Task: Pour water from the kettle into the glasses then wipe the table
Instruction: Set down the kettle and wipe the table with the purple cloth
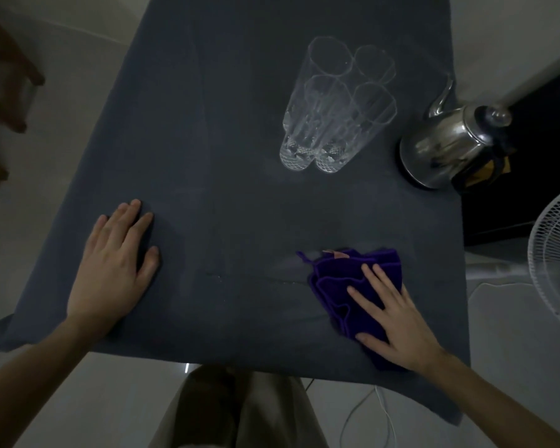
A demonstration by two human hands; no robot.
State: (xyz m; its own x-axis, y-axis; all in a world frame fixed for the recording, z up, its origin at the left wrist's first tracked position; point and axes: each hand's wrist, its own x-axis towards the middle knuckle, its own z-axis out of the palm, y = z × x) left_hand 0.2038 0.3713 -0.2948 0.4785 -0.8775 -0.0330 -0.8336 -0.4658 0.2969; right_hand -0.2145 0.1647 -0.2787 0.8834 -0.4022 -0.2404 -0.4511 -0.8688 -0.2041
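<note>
Four glasses [333, 105], one kettle [446, 147], one purple cloth [353, 286], two flat hands

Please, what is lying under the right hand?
A folded purple cloth lies under the right hand, which presses it flat on the table. What the cloth covers cannot be seen.

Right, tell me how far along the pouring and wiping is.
Pouring looks over: the kettle stands unheld beside four glasses, though their water level is unclear. Wiping is in hand: the right hand presses the cloth, left hand flat on the table. Left: drops beside the cloth.
</note>
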